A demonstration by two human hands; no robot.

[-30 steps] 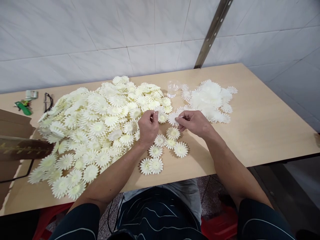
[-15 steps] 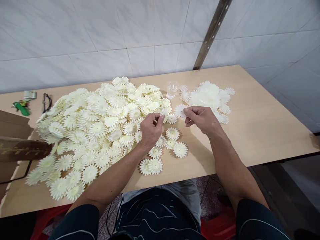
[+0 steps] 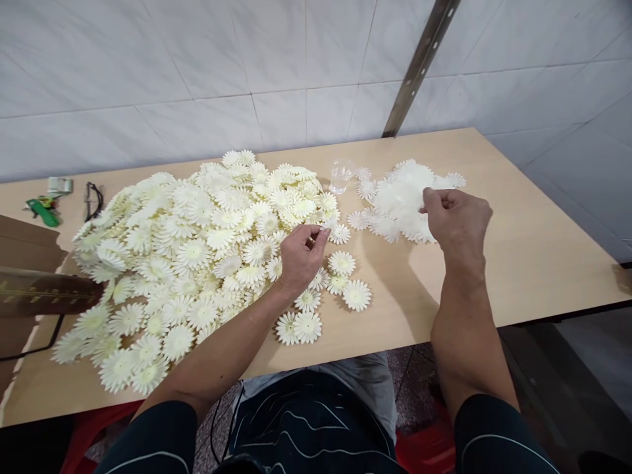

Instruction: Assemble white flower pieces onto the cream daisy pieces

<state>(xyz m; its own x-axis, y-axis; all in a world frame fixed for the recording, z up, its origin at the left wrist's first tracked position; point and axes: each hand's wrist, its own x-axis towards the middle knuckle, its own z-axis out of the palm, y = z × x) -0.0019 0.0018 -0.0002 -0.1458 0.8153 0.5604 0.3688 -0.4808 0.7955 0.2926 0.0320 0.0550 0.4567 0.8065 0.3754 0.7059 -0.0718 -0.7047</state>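
A big heap of cream daisy-shaped flowers (image 3: 197,230) covers the left and middle of the wooden table (image 3: 518,263). My left hand (image 3: 299,257) hovers at the heap's right edge, thumb and forefinger pinched on something small I cannot make out, just beside a single flower (image 3: 340,234). My right hand (image 3: 457,220) is over the right side of a smaller pile of whiter flower pieces (image 3: 402,201), its fingers curled and pinched at the pile's edge. Several loose flowers (image 3: 340,283) lie on the table in front of me.
A small clear cup (image 3: 340,176) stands between the two piles. Green-handled tool (image 3: 42,212), tape roll and black glasses (image 3: 93,201) lie at the far left. A brown cardboard box (image 3: 29,276) sits at the left edge. A tiled wall and a metal strip (image 3: 419,66) back the table.
My right hand has moved right and away from my left hand, from the table's middle to the white pile. The white piece it held is no longer seen. My left hand stayed nearly still.
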